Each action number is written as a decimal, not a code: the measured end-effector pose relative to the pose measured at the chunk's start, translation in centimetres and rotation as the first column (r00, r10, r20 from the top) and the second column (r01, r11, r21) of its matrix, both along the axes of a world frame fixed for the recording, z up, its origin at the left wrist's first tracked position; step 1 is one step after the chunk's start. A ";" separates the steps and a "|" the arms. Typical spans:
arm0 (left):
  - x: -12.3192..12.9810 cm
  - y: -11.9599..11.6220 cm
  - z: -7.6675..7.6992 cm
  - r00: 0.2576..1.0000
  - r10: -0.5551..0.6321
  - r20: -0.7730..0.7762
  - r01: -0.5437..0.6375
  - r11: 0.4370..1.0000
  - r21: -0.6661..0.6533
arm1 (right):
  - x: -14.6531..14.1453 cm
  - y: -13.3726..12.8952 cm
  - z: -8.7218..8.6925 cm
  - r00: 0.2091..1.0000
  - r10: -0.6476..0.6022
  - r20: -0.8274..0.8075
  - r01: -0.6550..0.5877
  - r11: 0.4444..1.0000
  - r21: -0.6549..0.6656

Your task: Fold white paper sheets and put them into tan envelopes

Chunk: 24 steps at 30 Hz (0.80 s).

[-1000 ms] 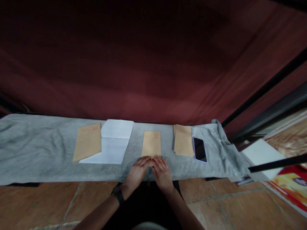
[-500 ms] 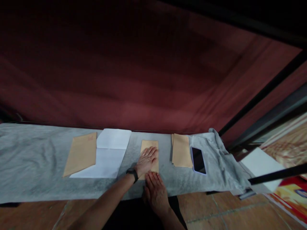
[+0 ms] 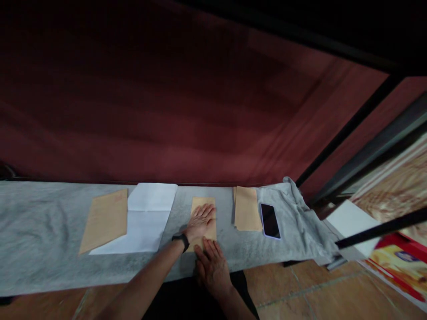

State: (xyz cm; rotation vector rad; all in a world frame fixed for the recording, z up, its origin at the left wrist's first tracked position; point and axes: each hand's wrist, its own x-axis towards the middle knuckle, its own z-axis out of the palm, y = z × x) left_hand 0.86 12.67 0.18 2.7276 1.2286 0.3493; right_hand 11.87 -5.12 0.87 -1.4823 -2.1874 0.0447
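Observation:
A narrow brown envelope (image 3: 203, 203) lies flat on the grey cloth (image 3: 147, 266) in front of me. My left hand (image 3: 199, 223), with a dark band on the wrist, rests palm down across its middle, fingers outstretched. Near the envelope's close end, my right hand (image 3: 212, 266) lies with its fingers extended and fingertips at the lower edge. Both hands cover part of the envelope. To the right is a small stack of brown envelopes (image 3: 247, 209). Leftward, a larger brown envelope (image 3: 105, 218) overlaps a creased white sheet of paper (image 3: 150, 222).
A phone (image 3: 270, 221) lies right of the stack. A dark red surface (image 3: 200, 133) rises behind the cloth-covered top. At the right stand black bars (image 3: 350, 129), a white panel (image 3: 353, 222) and a red and yellow box (image 3: 400, 262). Tiled floor (image 3: 283, 289) shows below.
The view has shifted slightly, so most things sit a little further left. Both hands stay on the envelope in nearly the same pose.

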 end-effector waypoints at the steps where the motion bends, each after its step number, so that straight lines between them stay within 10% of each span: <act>1: -0.6 -0.6 -0.1 1.000 -0.023 -0.008 0.023 1.000 -0.009 | 0.0 0.0 0.0 1.000 0.000 0.001 0.000 1.000 -0.002; 15: -7.6 -9.1 -2.0 0.996 0.084 0.018 -0.086 0.992 0.097 | -0.2 0.0 -1.5 0.999 -0.034 -0.012 0.035 0.997 0.074; 24: -7.3 -12.9 -0.2 0.997 0.045 0.057 -0.055 0.983 0.177 | -0.5 -0.3 -1.4 0.995 -0.099 -0.032 0.100 0.994 0.030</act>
